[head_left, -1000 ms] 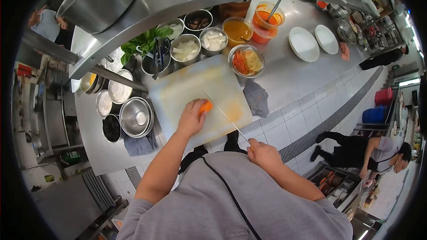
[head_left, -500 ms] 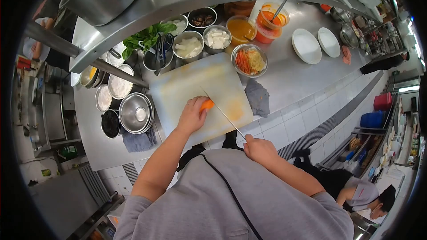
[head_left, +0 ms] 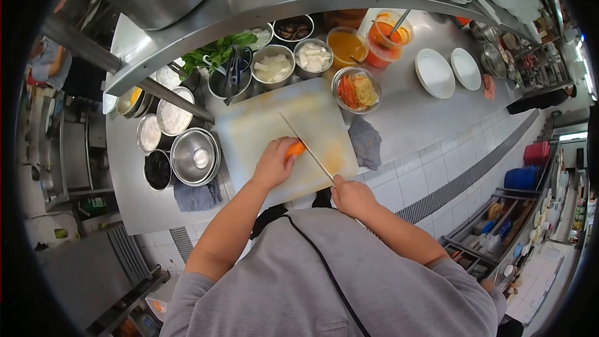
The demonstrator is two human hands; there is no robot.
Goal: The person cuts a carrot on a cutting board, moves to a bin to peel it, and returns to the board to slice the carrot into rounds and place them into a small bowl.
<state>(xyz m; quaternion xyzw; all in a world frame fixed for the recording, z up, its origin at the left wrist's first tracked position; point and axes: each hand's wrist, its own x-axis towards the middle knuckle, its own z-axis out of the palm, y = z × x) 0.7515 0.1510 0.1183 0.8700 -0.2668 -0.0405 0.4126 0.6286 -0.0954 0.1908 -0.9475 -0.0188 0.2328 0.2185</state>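
Observation:
My left hand (head_left: pixel 276 161) is closed over an orange piece of carrot (head_left: pixel 296 149), pressing it to the pale, stained cutting board (head_left: pixel 256 118). Its fingers partly cover the carrot. In my right hand (head_left: pixel 353 196) is the handle of a long kitchen knife (head_left: pixel 314 157). The blade slants across the board just right of the carrot, tip pointing away from me, its side right at the carrot. Beyond the board's right corner stands a bowl of shredded carrot and a pale yellow shredded food (head_left: pixel 357 92).
Behind the board are bowls of white pieces (head_left: pixel 272 68), a pot with scissors (head_left: pixel 229 81) and orange sauce tubs (head_left: pixel 347 47). Stacked steel bowls (head_left: pixel 194 157) stand left, a grey cloth (head_left: pixel 364 143) lies right, and white dishes (head_left: pixel 435 73) sit farther right. A steel shelf (head_left: pixel 299 5) overhangs the back.
My right hand has moved forward and left, bringing the knife farther over the board. The left hand stays on the carrot. A person at lower right has mostly left the view, which shifted slightly.

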